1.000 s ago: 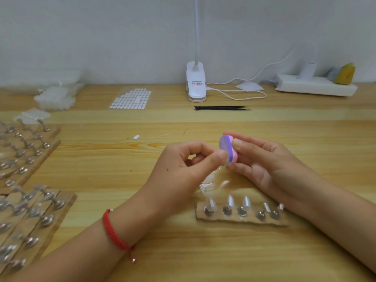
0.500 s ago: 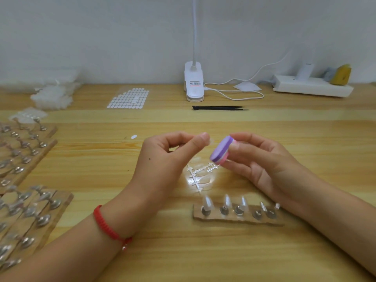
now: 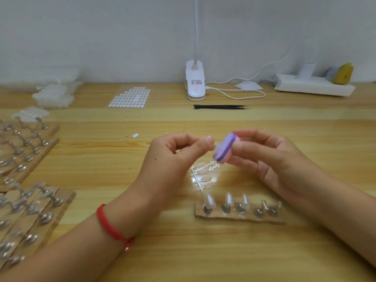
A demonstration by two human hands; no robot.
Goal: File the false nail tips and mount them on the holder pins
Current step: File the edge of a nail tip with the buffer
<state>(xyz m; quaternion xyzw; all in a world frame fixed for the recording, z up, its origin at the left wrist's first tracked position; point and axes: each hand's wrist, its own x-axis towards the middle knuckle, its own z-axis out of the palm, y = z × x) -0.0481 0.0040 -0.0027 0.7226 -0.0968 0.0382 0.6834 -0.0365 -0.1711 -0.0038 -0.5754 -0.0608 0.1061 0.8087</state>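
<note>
My right hand [image 3: 270, 157] grips a small purple and pink file block [image 3: 223, 148], tilted, above the table's middle. My left hand [image 3: 173, 157] pinches a clear false nail tip [image 3: 215, 143] between thumb and forefinger, right beside the block's purple face. Below them lies a clear plastic sprue with nail tips [image 3: 203, 175]. In front of it stands a brown holder strip [image 3: 240, 215] with several metal pins; three pins on the left carry clear tips, the two right ones look bare.
More holder strips with pins [image 3: 30, 210] fill the left side of the table. At the back stand a white clip lamp [image 3: 195, 82], a sticker sheet [image 3: 130, 97], black tweezers [image 3: 220, 107], a power strip [image 3: 313, 86] and a heap of clear tips [image 3: 54, 96].
The file block has tipped from upright to slanted and drawn slightly away from my left fingers. The view shifted, so the sprue under my hands shows.
</note>
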